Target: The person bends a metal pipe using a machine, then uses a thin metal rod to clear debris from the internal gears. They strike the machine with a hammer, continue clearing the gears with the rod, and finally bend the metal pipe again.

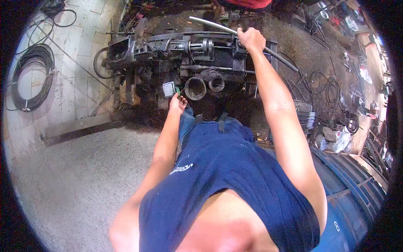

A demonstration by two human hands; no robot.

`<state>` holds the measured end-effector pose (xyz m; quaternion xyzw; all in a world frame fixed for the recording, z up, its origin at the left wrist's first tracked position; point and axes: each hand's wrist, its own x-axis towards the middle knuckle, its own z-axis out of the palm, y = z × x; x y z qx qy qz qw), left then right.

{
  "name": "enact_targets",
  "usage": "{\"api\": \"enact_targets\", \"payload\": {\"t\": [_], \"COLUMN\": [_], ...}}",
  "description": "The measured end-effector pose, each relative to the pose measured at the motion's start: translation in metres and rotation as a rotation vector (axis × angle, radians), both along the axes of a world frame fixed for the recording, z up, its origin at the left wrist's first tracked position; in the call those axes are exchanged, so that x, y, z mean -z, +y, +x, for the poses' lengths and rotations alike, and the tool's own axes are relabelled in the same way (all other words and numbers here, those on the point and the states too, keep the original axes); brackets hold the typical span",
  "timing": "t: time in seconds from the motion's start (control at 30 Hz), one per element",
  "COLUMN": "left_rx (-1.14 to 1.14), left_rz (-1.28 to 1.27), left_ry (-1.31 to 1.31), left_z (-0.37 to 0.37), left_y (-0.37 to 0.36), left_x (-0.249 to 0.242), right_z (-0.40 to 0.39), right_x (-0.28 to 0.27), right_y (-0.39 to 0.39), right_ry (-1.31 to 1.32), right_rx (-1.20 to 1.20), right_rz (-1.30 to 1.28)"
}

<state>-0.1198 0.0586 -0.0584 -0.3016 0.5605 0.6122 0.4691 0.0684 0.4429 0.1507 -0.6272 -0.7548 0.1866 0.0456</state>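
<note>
My right hand (252,40) is closed around a long, slightly bent grey metal pipe (212,24), which slants across the far side of the machine. A dark upright piece (244,22) shows just beyond my fingers. My left hand (179,103) is lower, in front of the machine, its fingers curled at a small box (169,89) with a pale square face and a green edge. Between my hands lies the dark, greasy machine (168,46) with a shaft (197,46) along it. Two round open cups or tube ends (195,88) sit close to my left hand.
A coil of black cable (33,77) rests on the pale tiled floor at left. Wire loops and rods (325,88) lie on the ground at right. A blue metal drum or panel (348,180) is beside me at lower right. Red clothing (249,3) shows at the top edge.
</note>
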Motion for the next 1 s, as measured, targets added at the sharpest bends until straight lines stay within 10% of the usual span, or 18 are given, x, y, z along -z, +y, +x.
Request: {"api": "enact_targets", "payload": {"t": [1.0], "left_rx": [0.001], "left_rz": [-0.032], "left_ry": [-0.019], "left_z": [-0.002], "left_y": [0.001], "left_x": [0.001], "right_z": [-0.002], "right_x": [-0.001], "right_y": [-0.001], "right_ry": [0.004], "right_rx": [-0.013], "right_rz": [-0.007]}}
